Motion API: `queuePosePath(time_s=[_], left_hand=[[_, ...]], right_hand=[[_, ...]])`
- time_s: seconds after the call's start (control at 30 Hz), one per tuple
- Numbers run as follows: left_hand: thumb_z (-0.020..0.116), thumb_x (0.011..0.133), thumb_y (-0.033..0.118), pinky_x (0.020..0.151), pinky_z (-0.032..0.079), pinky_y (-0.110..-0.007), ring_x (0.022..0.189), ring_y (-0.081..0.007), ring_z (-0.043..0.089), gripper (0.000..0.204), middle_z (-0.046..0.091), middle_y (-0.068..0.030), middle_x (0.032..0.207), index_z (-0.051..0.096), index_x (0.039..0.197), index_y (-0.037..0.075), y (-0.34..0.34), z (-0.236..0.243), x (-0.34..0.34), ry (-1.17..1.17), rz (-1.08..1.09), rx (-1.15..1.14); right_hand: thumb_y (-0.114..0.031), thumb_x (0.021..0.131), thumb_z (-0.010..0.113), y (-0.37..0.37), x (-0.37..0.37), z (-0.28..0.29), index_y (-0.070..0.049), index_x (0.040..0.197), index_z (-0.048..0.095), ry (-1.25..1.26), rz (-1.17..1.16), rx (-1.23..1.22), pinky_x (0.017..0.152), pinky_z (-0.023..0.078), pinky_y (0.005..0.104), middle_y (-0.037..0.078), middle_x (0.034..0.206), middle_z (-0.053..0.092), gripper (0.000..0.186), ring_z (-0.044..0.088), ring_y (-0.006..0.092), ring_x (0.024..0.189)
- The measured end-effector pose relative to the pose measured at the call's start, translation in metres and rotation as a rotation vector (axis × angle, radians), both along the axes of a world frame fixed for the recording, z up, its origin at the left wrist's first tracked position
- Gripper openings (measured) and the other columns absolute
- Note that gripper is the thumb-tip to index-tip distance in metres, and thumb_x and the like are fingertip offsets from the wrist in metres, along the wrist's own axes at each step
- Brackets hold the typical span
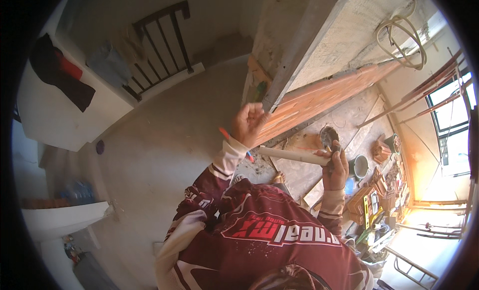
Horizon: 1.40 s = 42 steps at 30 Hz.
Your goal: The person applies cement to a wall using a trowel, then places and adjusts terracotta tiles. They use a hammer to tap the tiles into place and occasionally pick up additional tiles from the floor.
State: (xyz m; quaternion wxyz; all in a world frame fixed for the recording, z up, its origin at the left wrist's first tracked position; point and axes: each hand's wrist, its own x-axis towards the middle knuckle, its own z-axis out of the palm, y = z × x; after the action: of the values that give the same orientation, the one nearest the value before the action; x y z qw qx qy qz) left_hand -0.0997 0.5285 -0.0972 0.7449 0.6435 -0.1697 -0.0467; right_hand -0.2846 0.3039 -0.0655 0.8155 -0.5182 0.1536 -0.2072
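Beside orange brickwork [327, 98], the right hand [337, 168] holds a pale strip [294, 154].

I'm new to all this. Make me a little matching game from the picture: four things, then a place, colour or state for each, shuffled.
Things:
1. Bar
2. Cable
3. Railing
4. Brickwork

Matches:
A. Orange
B. Dark, at the picture's upper left
C. Held in the right hand
D. Looped, at the upper right

Pairs: 1-C, 2-D, 3-B, 4-A
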Motion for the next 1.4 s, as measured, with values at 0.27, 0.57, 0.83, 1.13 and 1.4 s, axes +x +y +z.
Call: queuePosePath(time_s=[0.27, 0.57, 0.83, 1.13, 1.4], left_hand=[[0.061, 0.096, 0.018, 0.069, 0.051, -0.025, 0.079, -0.0115, 0.063, 0.014, 0.067, -0.0069, 0.092, 0.061, 0.095, 0.003, -0.015, 0.025, 0.014, 0.145, -0.073, -0.262], [0.061, 0.094, 0.01, 0.065, 0.051, -0.028, 0.072, -0.0115, 0.059, 0.008, 0.061, -0.0056, 0.084, 0.061, 0.095, 0.002, -0.015, 0.036, 0.039, 0.014, 0.033, -0.244], [0.063, 0.089, 0.006, 0.059, 0.043, -0.025, 0.068, -0.0096, 0.052, 0.01, 0.063, -0.0037, 0.082, 0.065, 0.097, 0.001, -0.016, 0.032, 0.055, 0.233, 0.017, -0.277], [0.055, 0.094, 0.007, 0.06, 0.042, -0.022, 0.067, -0.0073, 0.051, 0.012, 0.062, -0.0004, 0.076, 0.066, 0.096, 0.001, -0.025, 0.057, 0.05, 0.042, 0.101, 0.022], [0.069, 0.082, 0.005, 0.075, 0.045, -0.026, 0.081, -0.0118, 0.057, 0.018, 0.066, -0.0045, 0.091, 0.065, 0.098, -0.001, -0.023, 0.079, 0.036, -0.053, -0.02, 0.23]], right_hand=[[-0.024, 0.099, 0.052, 0.007, 0.009, -0.004, 0.0, 0.133, 0.044, 0.059, -0.081, -0.019, 0.055, 0.038, 0.0178, 0.014, 0.09, 0.069, 0.042, 0.064, 0.0134, 0.077], [-0.024, 0.099, 0.053, -0.011, 0.017, -0.006, -0.002, 0.133, 0.044, 0.068, -0.109, -0.017, 0.054, 0.035, 0.0171, 0.012, 0.088, 0.07, 0.041, 0.058, 0.0051, 0.069], [-0.02, 0.098, 0.053, -0.052, 0.013, -0.034, -0.001, 0.131, 0.045, 0.118, -0.119, 0.039, 0.063, 0.046, 0.0222, 0.013, 0.093, 0.069, 0.039, 0.064, 0.0132, 0.081], [-0.021, 0.098, 0.051, -0.086, 0.032, -0.038, -0.003, 0.134, 0.044, 0.193, -0.04, 0.033, 0.057, 0.039, 0.0198, 0.012, 0.091, 0.07, 0.041, 0.061, 0.0092, 0.075], [-0.022, 0.097, 0.053, -0.115, 0.054, -0.038, -0.002, 0.135, 0.045, 0.207, 0.058, -0.034, 0.054, 0.034, 0.0192, 0.009, 0.086, 0.07, 0.044, 0.049, 0.0042, 0.061]])
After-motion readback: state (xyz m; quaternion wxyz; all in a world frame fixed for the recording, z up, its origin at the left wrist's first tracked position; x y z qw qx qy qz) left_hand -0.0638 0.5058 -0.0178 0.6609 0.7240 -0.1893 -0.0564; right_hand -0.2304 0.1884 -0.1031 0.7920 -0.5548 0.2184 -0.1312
